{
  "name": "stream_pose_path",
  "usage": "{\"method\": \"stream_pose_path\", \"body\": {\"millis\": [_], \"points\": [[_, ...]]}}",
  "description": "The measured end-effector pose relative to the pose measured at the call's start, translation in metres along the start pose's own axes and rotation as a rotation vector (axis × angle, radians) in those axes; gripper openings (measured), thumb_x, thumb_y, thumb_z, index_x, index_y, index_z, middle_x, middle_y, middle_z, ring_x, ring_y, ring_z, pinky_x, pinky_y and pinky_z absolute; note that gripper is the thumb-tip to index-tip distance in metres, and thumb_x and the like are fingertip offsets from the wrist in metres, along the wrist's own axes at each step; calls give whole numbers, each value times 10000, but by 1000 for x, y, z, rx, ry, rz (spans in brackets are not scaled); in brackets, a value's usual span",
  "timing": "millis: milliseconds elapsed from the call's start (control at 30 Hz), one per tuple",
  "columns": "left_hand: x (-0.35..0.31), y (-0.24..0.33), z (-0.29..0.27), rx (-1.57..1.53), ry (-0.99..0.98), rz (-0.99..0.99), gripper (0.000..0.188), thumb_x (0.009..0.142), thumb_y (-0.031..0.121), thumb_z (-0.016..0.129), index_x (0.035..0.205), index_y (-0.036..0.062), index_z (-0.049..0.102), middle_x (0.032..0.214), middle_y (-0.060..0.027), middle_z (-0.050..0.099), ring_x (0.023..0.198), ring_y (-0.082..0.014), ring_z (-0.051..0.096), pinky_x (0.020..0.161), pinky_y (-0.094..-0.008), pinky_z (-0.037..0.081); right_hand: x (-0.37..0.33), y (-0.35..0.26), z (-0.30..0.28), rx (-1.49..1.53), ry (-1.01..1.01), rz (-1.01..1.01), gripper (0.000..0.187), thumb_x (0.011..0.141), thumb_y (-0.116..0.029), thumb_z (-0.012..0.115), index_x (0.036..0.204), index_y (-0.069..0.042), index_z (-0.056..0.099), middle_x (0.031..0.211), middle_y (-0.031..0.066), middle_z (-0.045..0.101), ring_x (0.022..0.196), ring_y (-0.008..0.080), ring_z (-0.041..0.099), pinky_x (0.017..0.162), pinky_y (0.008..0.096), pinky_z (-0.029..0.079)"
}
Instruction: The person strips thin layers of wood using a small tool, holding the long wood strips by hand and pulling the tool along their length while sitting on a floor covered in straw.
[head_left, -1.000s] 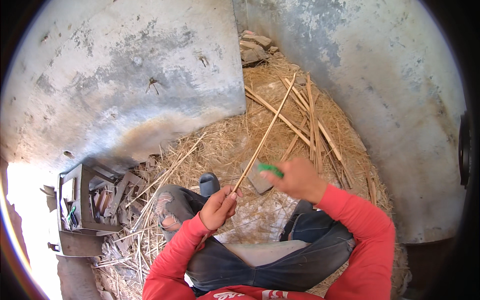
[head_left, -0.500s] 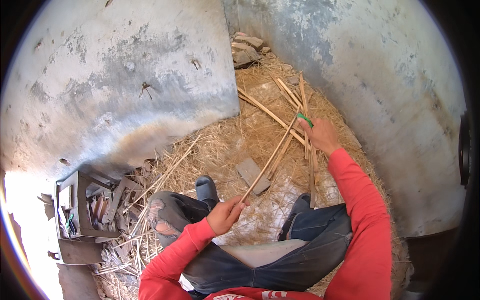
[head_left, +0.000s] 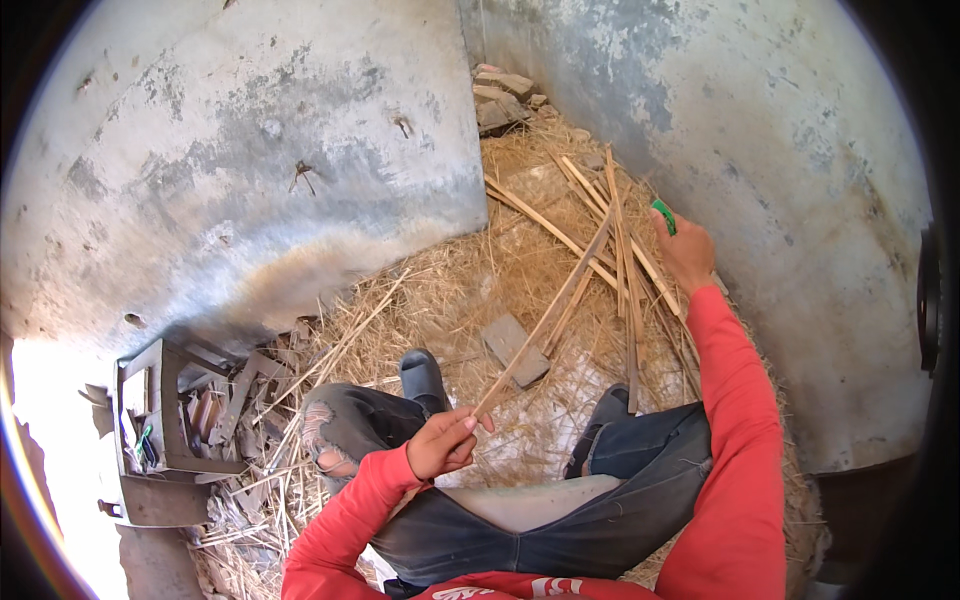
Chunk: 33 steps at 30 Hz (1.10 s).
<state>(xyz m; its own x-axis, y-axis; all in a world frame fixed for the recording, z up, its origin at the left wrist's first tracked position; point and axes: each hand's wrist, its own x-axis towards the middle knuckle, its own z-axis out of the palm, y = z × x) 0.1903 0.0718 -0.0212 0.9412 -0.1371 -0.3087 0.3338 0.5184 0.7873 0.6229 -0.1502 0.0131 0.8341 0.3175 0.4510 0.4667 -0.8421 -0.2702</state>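
My left hand (head_left: 441,443) pinches the near end of a thin, flat bamboo strip (head_left: 541,327). The strip slants up and away to the right, its far end crossing above other loose strips. In my right hand (head_left: 688,252), fingers closed, is a green utility knife (head_left: 664,216), raised near the right wall and apart from the strip. Its blade cannot be made out. Several more strips (head_left: 632,300) lie crossed on the floor between my hands, some reaching toward my right foot.
A grey brick (head_left: 515,350) lies on the shaving-strewn floor ahead of my feet. At left, a wooden frame (head_left: 165,400) stands among scraps and long splints. Broken bricks (head_left: 500,100) are piled in the far corner. Weathered walls (head_left: 250,150) close in on both sides.
My right hand with the knife has moved right and slightly away, off the strip's far end. The strip has turned to show its broad face; my left hand stays nearly in place.
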Motion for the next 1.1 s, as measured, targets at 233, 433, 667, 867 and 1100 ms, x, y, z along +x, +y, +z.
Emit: {"method": "stream_pose_path", "body": {"millis": [233,433,667,867,1100], "points": [[13,1,2,134,58,63,349,1075,253,432,1309,14,532,555,71,299,450,-46,264,452,-234,231,-16,-46,-5,750,33,-159,474,928,-470,642,1072,-24,707,570,-70,406,553,83,342,528,310,304],[15,4,9,280,106,81,398,1061,238,480,1400,33,516,597,78,344,504,-35,322,482,-224,270,-15,-62,-25,800,-98,31,373,900,-363,737,1091,-43,725,601,-94,412,547,36,329,497,263,247],[17,1,11,362,124,104,408,1049,198,507,1430,51,511,618,81,357,547,-29,333,510,-218,281,-9,-44,-8,836,23,17,313,893,-340,753,1028,-58,742,585,-95,398,524,31,325,484,257,239],[21,-1,12,387,144,153,417,1043,150,500,1433,5,482,595,83,341,498,-29,302,474,-228,235,2,-32,-26,1035,1,484,294,912,-348,729,939,-56,751,593,-88,414,505,51,327,491,289,284],[25,-2,11,352,168,161,411,1040,124,497,1430,-4,482,606,78,329,500,-29,290,474,-233,225,-50,-70,-24,952,-385,9,372,901,-390,732,841,-23,742,664,-43,530,614,60,432,566,289,348]]}}
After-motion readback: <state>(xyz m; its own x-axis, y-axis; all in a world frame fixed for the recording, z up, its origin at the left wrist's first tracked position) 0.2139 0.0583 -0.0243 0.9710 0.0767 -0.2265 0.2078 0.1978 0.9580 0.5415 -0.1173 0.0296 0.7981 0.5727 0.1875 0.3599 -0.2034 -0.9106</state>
